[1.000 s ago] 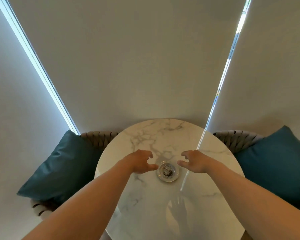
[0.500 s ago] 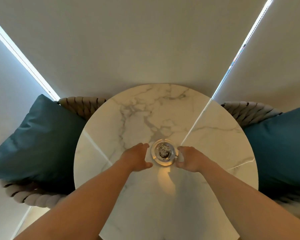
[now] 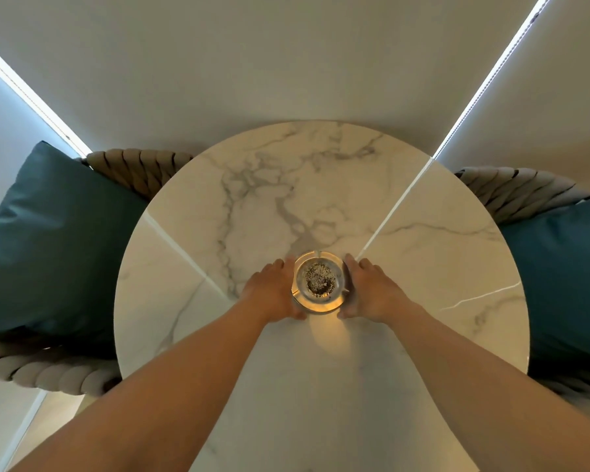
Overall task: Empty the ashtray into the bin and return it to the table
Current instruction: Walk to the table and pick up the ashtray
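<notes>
A round clear glass ashtray with grey ash in its bowl sits near the middle of a round white marble table. My left hand is cupped against the ashtray's left side and my right hand against its right side, fingers and thumbs wrapped around the rim. The ashtray rests on the tabletop between both hands. No bin is in view.
A woven rope chair with a teal cushion stands at the table's left, and another chair with a teal cushion at its right. Closed grey roller blinds hang behind the table, with bright slits between them.
Both hands have closed in from either side until they clasp the ashtray. My view has tilted further down over the table.
</notes>
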Available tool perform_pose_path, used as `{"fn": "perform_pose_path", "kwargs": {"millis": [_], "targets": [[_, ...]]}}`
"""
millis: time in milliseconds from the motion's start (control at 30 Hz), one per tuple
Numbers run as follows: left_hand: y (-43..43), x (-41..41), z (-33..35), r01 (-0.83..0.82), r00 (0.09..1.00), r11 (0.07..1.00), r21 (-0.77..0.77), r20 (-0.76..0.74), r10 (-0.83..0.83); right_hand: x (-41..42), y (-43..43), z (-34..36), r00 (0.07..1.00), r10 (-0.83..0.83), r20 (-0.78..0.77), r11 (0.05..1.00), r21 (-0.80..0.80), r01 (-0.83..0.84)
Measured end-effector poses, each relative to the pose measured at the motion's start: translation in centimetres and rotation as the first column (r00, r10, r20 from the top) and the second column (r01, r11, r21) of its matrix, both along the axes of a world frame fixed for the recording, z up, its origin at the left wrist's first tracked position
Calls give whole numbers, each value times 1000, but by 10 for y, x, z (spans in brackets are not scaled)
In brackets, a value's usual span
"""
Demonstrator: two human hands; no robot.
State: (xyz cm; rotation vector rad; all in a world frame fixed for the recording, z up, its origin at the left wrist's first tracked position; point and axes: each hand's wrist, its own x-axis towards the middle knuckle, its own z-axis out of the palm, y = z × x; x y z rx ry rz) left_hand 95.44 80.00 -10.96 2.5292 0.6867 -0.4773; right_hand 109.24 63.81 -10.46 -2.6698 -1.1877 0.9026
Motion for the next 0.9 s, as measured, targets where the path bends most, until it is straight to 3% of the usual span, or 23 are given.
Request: {"fn": "perform_pose_path", "kwargs": {"millis": [900], "targets": [[-2, -16, 11, -27, 998, 999, -30, 62, 29, -21, 1, 9, 996, -26, -86, 988, 149, 38]]}}
